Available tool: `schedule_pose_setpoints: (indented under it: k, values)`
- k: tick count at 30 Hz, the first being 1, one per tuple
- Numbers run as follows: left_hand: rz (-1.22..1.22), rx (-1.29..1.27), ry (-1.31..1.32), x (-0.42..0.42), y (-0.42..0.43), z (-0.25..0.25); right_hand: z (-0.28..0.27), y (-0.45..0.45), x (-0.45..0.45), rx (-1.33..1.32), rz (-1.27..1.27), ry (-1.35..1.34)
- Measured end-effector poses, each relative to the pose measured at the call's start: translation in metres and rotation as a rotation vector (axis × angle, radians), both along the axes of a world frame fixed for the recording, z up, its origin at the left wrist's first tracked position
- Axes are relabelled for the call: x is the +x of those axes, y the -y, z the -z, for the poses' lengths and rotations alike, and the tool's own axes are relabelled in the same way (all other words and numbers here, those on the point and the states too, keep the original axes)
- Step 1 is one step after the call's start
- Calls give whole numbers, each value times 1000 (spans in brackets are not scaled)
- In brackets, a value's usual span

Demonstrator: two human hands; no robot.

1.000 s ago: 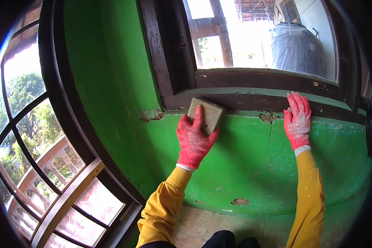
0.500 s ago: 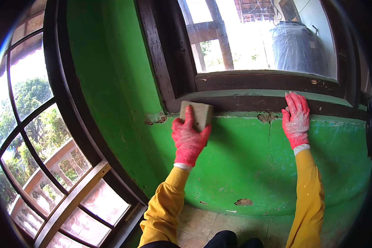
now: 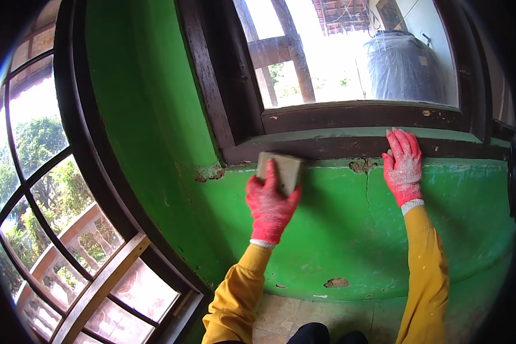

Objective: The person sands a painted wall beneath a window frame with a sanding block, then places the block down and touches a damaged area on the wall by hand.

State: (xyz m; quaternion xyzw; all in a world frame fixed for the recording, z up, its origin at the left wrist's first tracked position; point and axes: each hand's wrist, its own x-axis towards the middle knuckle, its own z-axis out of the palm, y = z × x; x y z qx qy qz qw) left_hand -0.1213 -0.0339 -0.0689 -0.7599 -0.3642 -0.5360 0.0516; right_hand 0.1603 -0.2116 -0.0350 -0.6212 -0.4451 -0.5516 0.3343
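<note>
My left hand (image 3: 269, 211), in a dusty red glove, is closed on a beige rectangular block (image 3: 286, 171). Its index finger lies along the block's face, which is against the green wall (image 3: 327, 229) just under the dark wooden window sill (image 3: 332, 147). To the right, my right hand (image 3: 404, 169), gloved in red with white dust on it, rests with fingers stretched up over the sill's edge. It holds nothing. Beside it, a chipped patch (image 3: 362, 166) with a crack running down marks the top of the wall.
Another chipped spot (image 3: 210, 172) sits at the sill's left corner, and a hole (image 3: 336, 282) low on the wall. A barred window (image 3: 71, 150) stands at left. Behind the glass ahead is a plastic-wrapped tank (image 3: 404, 66). Floor tiles (image 3: 278, 312) show below.
My left hand and the block have moved right and slightly down along the wall. My right hand stays at the sill. The whole view has shifted a little.
</note>
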Motion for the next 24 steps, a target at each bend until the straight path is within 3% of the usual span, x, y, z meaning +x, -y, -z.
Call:
schedule_pose_setpoints:
  k: [4,6,9,12,14,15,18,20,24]
  values:
    - [-163,-290,275,-41,-40,-2,-1,-3,-3,26,17,8]
    - [-161,-251,220,-19,-21,-7,-2,-2,-7,24,24,5]
    - [32,47,53,44,36,-6,-1,-1,-6,26,29,13]
    - [190,121,-41,59,55,-7,-1,0,-4,12,20,-9]
    - [100,45,-82,36,37,-3,-1,1,-4,13,20,0]
    - [14,91,32,22,17,7,-2,0,-4,24,16,8]
    - [-102,-202,283,-17,-21,2,-3,-1,-7,32,15,10]
    - [-157,-210,294,-1,-16,3,-2,-1,-8,30,23,6]
    - [75,101,22,72,68,-8,-2,1,-8,14,37,15]
